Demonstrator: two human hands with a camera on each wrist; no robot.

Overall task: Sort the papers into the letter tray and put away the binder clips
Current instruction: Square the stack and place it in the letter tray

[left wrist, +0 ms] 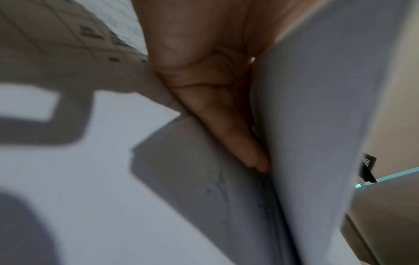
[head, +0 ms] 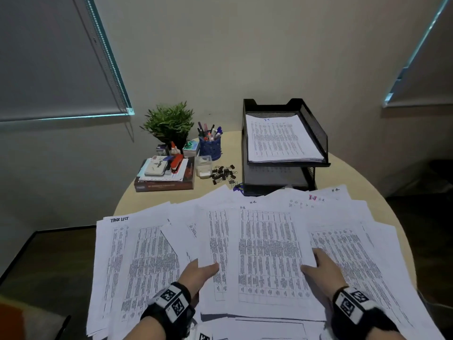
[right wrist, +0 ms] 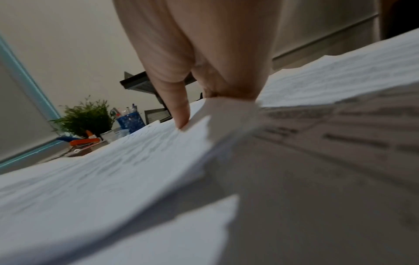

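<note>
Printed white sheets (head: 152, 253) lie fanned across the near half of the round table. Both hands hold a centre stack of papers (head: 267, 251) by its sides. My left hand (head: 204, 268) has its thumb on top and its fingers slid under the left edge; in the left wrist view those fingers (left wrist: 226, 125) lie between sheets. My right hand (head: 317, 265) pinches the right edge, thumb on top (right wrist: 181, 116). The black mesh two-tier letter tray (head: 317, 133) stands at the back with papers in both tiers. A heap of black binder clips (head: 224, 173) lies left of it.
A small clear plastic box (head: 203, 166) stands beside the clips. Further left are books with a stapler (head: 176, 163) on top, a blue pen cup (head: 210, 146) and a potted plant (head: 169, 123). Some sheets overhang the table's near and left edges.
</note>
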